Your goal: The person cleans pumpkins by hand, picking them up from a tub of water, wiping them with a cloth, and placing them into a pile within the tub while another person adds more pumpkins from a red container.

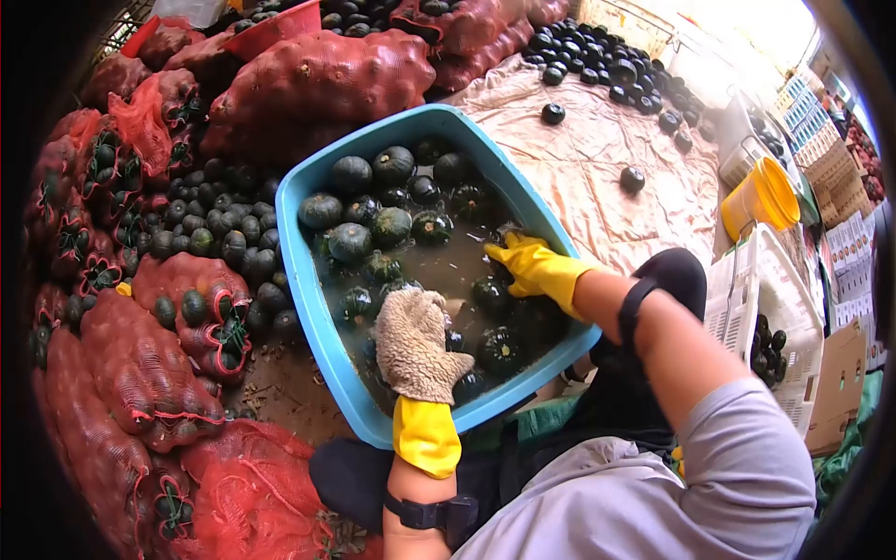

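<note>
A blue plastic tub (308, 280) of murky water stands before me, with several small dark green pumpkins (394, 166) floating at its far side. My left hand (422, 345) wears a yellow rubber glove under a beige fuzzy wash mitt. It reaches over the near part of the tub, thumb to the right; the mitt hides its fingers. In a yellow rubber glove, my right hand (534, 266) is at the tub's right side. Its fingers curve around a dark wet pumpkin (500, 272), partly under water. Another pumpkin (501, 347) lies between the hands.
Red mesh sacks (317, 89) of pumpkins surround the left and far sides. Loose pumpkins (219, 219) lie left of the tub. More rest on a pale sheet (597, 196) beyond it. At right are a yellow bucket (761, 196) and a white crate (789, 327) with dark produce.
</note>
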{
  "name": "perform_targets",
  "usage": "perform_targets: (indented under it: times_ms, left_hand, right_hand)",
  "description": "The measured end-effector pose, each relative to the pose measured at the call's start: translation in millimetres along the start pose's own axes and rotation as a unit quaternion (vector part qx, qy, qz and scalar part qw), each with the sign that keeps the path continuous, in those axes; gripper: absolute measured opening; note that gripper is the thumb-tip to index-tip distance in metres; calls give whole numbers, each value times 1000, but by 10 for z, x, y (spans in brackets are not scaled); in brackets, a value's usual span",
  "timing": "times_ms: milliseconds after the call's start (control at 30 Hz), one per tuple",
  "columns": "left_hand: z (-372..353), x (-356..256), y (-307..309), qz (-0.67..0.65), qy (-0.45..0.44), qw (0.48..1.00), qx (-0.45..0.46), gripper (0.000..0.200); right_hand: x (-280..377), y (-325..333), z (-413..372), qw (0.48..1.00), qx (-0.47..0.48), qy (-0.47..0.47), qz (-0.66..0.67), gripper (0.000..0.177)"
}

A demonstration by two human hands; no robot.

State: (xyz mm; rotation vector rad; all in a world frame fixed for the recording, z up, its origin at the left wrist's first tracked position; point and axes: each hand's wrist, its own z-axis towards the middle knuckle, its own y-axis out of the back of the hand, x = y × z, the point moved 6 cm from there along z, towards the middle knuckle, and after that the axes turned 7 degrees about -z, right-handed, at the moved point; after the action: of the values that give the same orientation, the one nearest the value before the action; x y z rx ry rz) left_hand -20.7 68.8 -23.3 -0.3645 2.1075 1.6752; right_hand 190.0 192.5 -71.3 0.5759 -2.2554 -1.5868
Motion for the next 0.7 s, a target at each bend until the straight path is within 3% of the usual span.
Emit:
perform_targets:
  times_ms: [33,67,167,200,267,300,333,400,433,467,500,533,600,633,667,700]
  left_hand:
    - [36,197,-210,-410,11,911,-36,81]
    - [73,392,-419,-625,4,777,-76,90]
    - [-85,4,-23,-698,112,702,-89,88]
    - [-107,-81,69,-721,149,670,-97,88]
    - [5,6,19,-560,137,815,-60,88]
    - [6,-6,92,-345,88,932,-67,89]
    - [-2,-56,131,-109,30,991,-69,90]
    - [12,-101,56,-188,-36,977,-97,80]
    - [62,-3,-123,-490,-31,864,-109,69]
    - [126,79,-336,-742,-20,661,-107,59]
    - [172,90,-475,-916,-5,391,-92,50]
    - [54,-121,-299,-925,3,363,-111,43]
    - [-49,-561,-132,-956,96,277,31,49]
    - [-7,-538,-208,-955,78,282,38,54]
    - [-11,-498,-281,-967,76,240,50,53]
    - [-44,-426,-355,-975,75,198,62,52]
  right_hand:
    - [12,-131,135,1000,4,-29,-1,94]
    - [0,-328,265,998,8,-61,-1,88]
    - [-10,-570,409,989,104,-105,30,69]
    - [-35,-571,395,988,80,-66,116,75]
    - [-142,-546,360,948,39,-2,317,85]
    - [-95,-365,324,913,59,20,403,86]
    - [8,-126,257,869,76,40,488,88]
    - [361,448,-180,827,105,65,548,81]
    - [638,798,-518,840,28,119,529,77]
    - [949,929,-811,845,-48,174,503,73]
    - [1171,713,-875,865,-152,160,451,69]
    - [1316,522,-857,872,-255,146,392,65]
    - [1163,362,-581,848,-354,42,393,58]
    - [1106,343,-471,833,-311,-24,457,57]
    - [1018,318,-367,810,-265,-91,516,56]
    - [947,310,-296,737,-150,-172,636,59]
